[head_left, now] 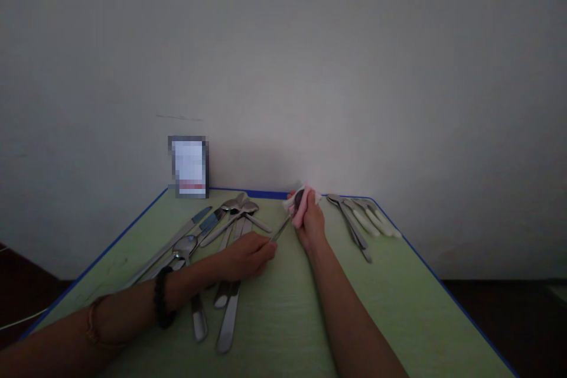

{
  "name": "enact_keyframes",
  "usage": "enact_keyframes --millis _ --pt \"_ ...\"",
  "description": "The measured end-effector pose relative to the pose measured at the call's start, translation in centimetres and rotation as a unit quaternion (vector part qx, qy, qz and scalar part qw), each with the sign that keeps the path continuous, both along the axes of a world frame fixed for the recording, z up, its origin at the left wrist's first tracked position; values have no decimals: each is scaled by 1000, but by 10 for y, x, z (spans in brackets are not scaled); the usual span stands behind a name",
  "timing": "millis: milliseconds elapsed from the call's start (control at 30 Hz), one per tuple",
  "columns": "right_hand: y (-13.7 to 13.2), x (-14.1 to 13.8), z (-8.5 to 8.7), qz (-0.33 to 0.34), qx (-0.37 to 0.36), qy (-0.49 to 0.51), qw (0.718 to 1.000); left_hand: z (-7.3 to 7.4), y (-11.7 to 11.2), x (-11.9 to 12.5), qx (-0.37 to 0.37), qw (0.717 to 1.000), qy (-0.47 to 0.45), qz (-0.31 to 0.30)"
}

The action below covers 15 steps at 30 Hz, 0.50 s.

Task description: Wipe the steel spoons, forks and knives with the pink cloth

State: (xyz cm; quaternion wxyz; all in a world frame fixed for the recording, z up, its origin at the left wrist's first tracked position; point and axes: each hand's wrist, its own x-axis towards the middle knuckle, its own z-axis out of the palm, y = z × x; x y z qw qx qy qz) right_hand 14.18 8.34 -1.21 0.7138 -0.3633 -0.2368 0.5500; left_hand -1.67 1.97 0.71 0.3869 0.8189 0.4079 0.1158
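My left hand (248,256) is closed around the handle of a metal spoon (281,228), which points away and to the right. Around the spoon's dark bowl is a pink and white cloth (302,211), gripped by my right hand (314,222). Beneath and beside my left forearm lies a loose pile of cutlery, with several spoons (184,244) and table knives (177,236); the arm hides part of it. To the right of the cloth rest long-handled metal spoons (349,225) and pieces with white handles (370,221).
A pale green table (274,319) with a blue edge stands against a grey wall (310,59). At its back left, a lit, blurred screen (190,166) stands upright. Dark floor (496,313) shows beyond the right side.
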Motion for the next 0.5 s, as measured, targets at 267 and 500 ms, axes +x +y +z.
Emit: enact_keyframes --millis 267,500 --pt "-5 3 -1 61 -11 -72 996 -8 2 -4 -3 998 -65 -27" --pt "-11 8 1 218 -33 -68 973 -4 2 -1 -20 998 -59 0"
